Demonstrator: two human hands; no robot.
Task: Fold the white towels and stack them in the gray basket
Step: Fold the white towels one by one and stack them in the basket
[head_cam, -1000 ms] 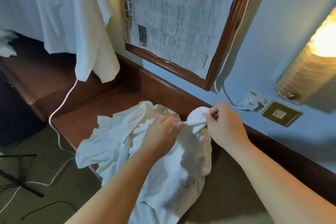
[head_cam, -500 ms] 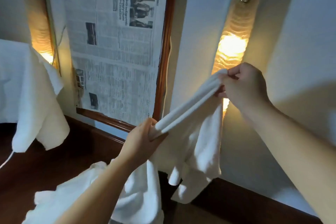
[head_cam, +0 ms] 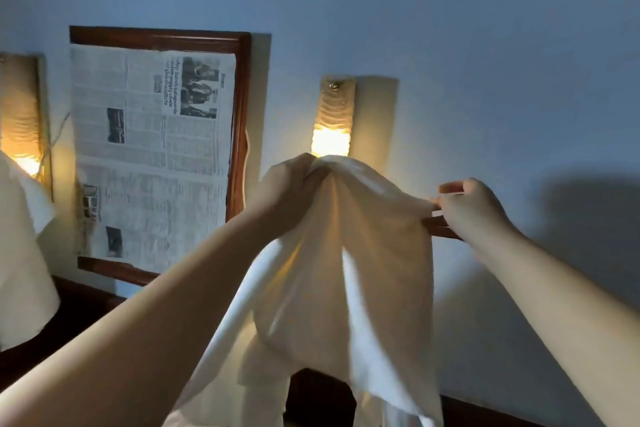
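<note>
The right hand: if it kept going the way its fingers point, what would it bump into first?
Probably the white towel. The right hand points leftward and already pinches the towel's edge, so beyond the cloth it would head toward the left hand, which grips the bunched top. How deep they sit is hard to judge.

Both arms are raised in front of the person and reach forward and up. The left forearm comes from the lower left corner and goes diagonally up to the middle. The left hand (head_cam: 289,189) is closed into a fist and grips a bunch of the white towel (head_cam: 349,270) at its top edge; the fingers are curled around the cloth. The right forearm enters from the lower right side. The right hand (head_cam: 471,208) is to the right of the towel and a little lower than the left hand. It pinches the towel's corner between thumb and fingers, and one finger is stretched out above.
</note>
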